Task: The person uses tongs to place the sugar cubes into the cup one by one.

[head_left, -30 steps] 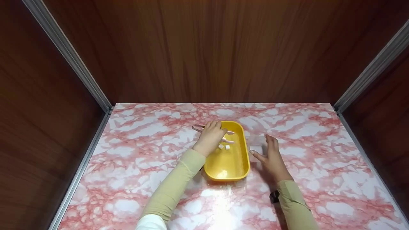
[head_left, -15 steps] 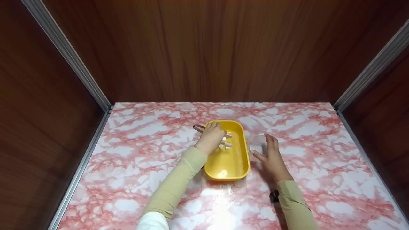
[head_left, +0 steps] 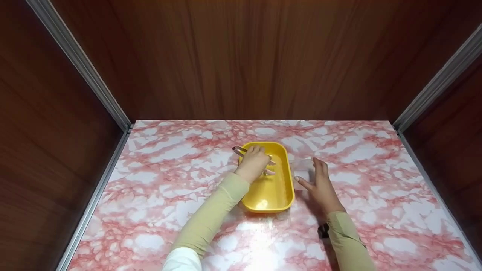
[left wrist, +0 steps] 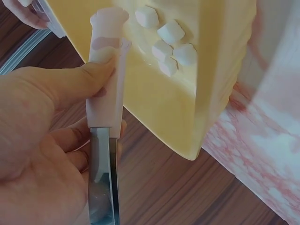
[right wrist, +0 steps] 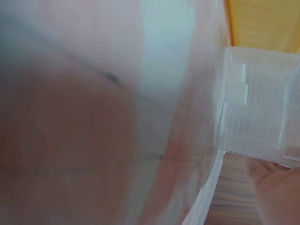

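My left hand point(head_left: 255, 164) grips a pair of tongs point(left wrist: 104, 173) with metal arms and pale pink ends, thumb on one side and fingers on the other. The pink ends reach down into a yellow tray point(head_left: 266, 205), their tips apart. Several small white cubes point(left wrist: 171, 32) lie on the tray's floor in the left wrist view; in the head view the hand and tongs hide them. On the tray's right, my right hand point(head_left: 323, 188) holds a clear plastic box point(right wrist: 260, 103) between thumb and fingers. The box stands close beside the tray wall.
A red-and-white marbled tabletop point(head_left: 165, 180) lies under everything. Dark wood-grain panels point(head_left: 260, 64) close off the back and sides, with grey metal rails point(head_left: 81, 64) at the corners.
My left hand has shifted slightly right and nearer to me, carrying the tongs deeper over the tray. The white cubes that showed beside the tongs are now covered. My right hand stays put.
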Motion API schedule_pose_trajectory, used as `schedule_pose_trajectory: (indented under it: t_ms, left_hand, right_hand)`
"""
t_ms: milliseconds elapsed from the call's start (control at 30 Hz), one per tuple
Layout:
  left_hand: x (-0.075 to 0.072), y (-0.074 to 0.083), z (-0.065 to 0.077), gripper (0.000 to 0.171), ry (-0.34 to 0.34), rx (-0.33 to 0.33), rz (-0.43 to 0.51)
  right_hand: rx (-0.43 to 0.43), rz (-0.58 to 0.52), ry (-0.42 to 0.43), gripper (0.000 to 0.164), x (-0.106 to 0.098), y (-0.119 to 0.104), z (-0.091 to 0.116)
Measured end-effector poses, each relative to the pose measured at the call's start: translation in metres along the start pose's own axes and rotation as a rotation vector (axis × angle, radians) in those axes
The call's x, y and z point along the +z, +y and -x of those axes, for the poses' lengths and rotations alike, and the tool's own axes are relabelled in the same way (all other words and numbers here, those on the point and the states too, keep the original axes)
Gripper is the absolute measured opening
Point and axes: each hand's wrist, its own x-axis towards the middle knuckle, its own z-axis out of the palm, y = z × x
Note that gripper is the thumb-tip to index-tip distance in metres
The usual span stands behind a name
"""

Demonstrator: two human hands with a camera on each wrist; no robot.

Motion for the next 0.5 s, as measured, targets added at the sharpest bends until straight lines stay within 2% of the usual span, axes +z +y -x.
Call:
schedule_pose_trajectory:
  t_ms: [300,500]
  left_hand:
    - [0.0025,-0.0008,-0.0002,0.026,0.005,0.006,-0.058]
    - [0.0034,-0.0013,0.0008,0.023,0.009,0.013,-0.078]
  right_hand:
    - [-0.001,-0.006,0.010,0.092,-0.0002,0.0001,-0.0008]
    - [-0.004,0.005,0.018,0.094,0.0014,0.0006,-0.0001]
